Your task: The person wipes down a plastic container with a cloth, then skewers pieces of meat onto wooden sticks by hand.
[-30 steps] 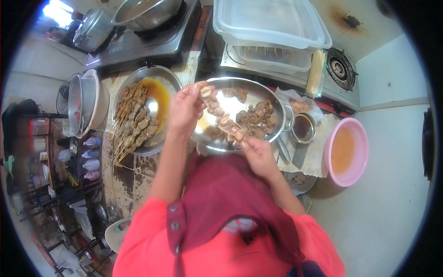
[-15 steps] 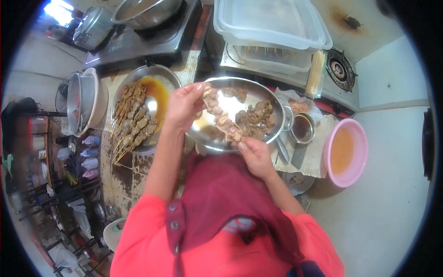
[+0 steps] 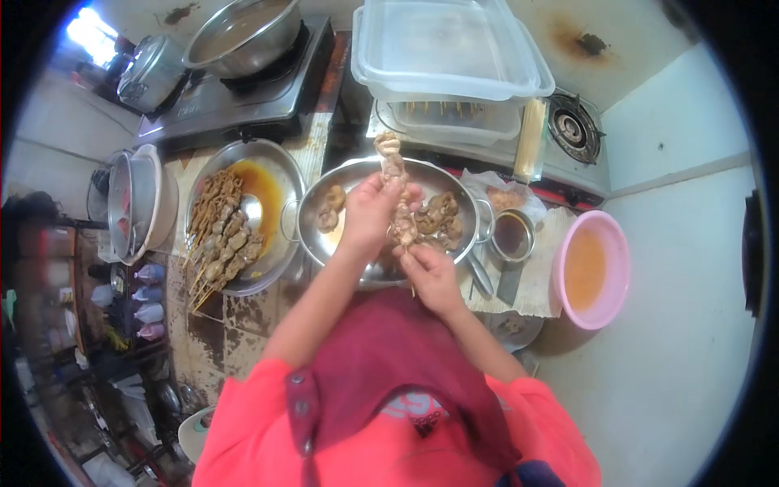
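Over a steel pan (image 3: 320,180) I hold a skewer of meat pieces (image 3: 393,162), its tip pointing away from me. My left hand (image 3: 375,213) is closed around the middle of the threaded meat. Lower down, my right hand (image 3: 432,276) pinches the skewer near its bottom end, where a bit of bare stick shows. Loose brown meat (image 3: 442,219) lies in the right part of the pan, and a smaller clump (image 3: 330,208) sits at its left side. Part of the pan is hidden behind my hands.
To the left, a steel basin (image 3: 286,174) holds finished skewers (image 3: 223,235) in brown sauce. A cup of dark liquid (image 3: 512,235), a knife (image 3: 510,284) and a pink tub (image 3: 560,268) are on the right. Plastic containers (image 3: 446,49) stand behind, beside bundled sticks (image 3: 531,138) and a burner (image 3: 574,126).
The skewer has swung more upright. My left hand has moved from its far end down to the middle of the meat; my right hand stays at the lower end.
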The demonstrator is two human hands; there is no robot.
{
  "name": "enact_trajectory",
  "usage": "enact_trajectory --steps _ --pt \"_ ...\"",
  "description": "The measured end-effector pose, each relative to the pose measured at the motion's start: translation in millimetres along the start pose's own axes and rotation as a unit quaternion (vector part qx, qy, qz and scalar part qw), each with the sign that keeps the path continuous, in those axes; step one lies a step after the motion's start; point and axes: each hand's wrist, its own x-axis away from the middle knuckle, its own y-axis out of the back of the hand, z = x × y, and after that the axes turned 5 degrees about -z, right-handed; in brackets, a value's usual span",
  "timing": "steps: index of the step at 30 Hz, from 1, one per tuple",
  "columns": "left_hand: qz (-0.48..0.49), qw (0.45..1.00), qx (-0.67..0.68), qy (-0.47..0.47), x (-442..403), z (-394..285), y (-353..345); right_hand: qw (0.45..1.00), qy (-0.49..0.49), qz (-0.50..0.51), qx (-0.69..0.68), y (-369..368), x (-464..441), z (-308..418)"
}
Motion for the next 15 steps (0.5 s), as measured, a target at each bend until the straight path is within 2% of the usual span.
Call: enact_trajectory --steps 2,8,11,12,15 --pt "-0.025 0.999 -0.022 -0.037 4 1 -6 0.995 0.078 -0.003 0.057 2 -2 -5" --pt "-0.034 0.998 -0.046 -0.004 4 -3 -2 0.988 0.122 0.011 0.096 0 -2 4" --pt "0.007 1.0 0.01 0.013 2 0 5 0.996 0.083 -0.015 0.041 -2 0 -1" --pt "0.016 0.998 0.044 0.045 7 -4 2 0.996 0.079 -0.03 0.036 -2 -1 -5" --pt "0.05 0.992 0.066 0.098 16 14 7 0.993 0.087 -0.051 0.064 2 -5 -4"
